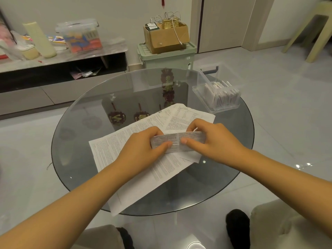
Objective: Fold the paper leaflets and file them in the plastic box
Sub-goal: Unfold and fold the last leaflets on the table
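Both hands worked above the round smoked-glass surface [86, 123]. The left hand [143, 150] and the right hand [213, 139] each pinched one end of a narrow folded printed paper leaflet [177, 141], thumbs pressed on top. Under it lay 2 large unfolded white printed sheets [125, 159]. The clear rectangular plastic box [218, 97], holding upright folded leaflets, stood at the surface's far right edge.

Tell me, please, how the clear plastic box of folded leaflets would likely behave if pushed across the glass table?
The plastic box would probably slide easily, since the glass table looks smooth. It seems light, holding only folded leaflets, and low enough that tipping is unlikely.
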